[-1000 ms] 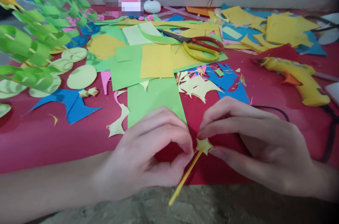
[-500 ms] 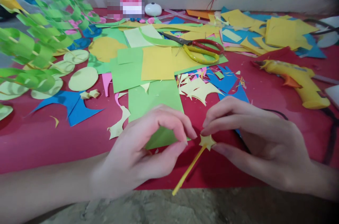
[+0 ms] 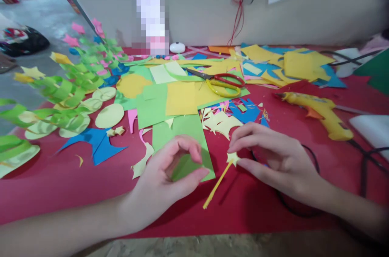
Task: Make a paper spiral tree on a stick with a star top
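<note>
The right hand (image 3: pixel 278 160) pinched the star (image 3: pixel 232 158); its stick (image 3: pixel 218 185) slanted bodyward, just right of the half-open, seemingly empty left hand (image 3: pixel 159 182).

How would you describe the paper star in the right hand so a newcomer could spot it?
Over the near side of the red table, find the right hand. It pinches a small pale-yellow paper star. Unlike the two loose stars lying to the left, this one sits at the end of a bare yellow stick.
</note>
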`<action>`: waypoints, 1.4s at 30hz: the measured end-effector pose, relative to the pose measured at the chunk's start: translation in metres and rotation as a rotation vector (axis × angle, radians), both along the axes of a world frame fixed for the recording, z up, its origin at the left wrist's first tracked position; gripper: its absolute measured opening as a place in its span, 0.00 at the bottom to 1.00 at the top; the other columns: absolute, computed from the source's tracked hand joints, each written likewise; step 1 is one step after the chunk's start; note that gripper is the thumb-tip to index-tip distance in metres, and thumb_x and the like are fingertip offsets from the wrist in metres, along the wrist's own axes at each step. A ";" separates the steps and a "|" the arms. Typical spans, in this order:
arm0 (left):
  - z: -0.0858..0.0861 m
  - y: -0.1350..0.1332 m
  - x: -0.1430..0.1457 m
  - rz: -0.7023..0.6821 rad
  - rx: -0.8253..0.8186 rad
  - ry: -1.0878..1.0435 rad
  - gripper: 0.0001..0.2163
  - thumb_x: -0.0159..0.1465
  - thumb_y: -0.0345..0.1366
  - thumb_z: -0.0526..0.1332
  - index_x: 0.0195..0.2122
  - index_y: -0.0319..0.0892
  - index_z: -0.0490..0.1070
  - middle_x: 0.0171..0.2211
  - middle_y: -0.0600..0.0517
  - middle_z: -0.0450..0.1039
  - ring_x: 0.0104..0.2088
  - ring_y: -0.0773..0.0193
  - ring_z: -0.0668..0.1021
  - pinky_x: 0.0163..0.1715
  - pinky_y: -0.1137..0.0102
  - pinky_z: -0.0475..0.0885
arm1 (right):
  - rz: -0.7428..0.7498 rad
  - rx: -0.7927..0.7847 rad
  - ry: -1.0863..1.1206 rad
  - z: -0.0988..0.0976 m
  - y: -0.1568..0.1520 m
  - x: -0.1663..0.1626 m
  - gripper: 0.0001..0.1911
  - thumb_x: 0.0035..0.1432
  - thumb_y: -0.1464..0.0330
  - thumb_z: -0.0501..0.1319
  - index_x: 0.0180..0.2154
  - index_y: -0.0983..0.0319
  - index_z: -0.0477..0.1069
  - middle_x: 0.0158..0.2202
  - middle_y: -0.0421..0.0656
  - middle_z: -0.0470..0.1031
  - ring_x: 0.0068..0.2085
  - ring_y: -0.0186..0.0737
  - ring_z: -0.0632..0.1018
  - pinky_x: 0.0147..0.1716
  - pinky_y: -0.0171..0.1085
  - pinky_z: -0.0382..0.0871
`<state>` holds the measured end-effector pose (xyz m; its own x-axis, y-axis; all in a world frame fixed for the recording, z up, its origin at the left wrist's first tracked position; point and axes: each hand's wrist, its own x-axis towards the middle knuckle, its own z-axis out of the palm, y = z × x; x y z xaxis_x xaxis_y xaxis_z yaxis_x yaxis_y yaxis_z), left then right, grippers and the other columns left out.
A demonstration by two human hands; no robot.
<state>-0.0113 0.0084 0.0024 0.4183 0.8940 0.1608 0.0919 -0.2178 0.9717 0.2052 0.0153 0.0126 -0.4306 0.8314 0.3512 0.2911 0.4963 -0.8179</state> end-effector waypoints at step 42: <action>0.066 -0.005 0.017 -0.352 -0.462 0.170 0.21 0.61 0.50 0.48 0.20 0.40 0.62 0.19 0.56 0.61 0.22 0.71 0.66 0.26 0.76 0.62 | -0.145 0.078 0.142 0.059 -0.014 -0.008 0.13 0.47 0.78 0.63 0.33 0.55 0.70 0.23 0.33 0.74 0.24 0.26 0.74 0.26 0.21 0.70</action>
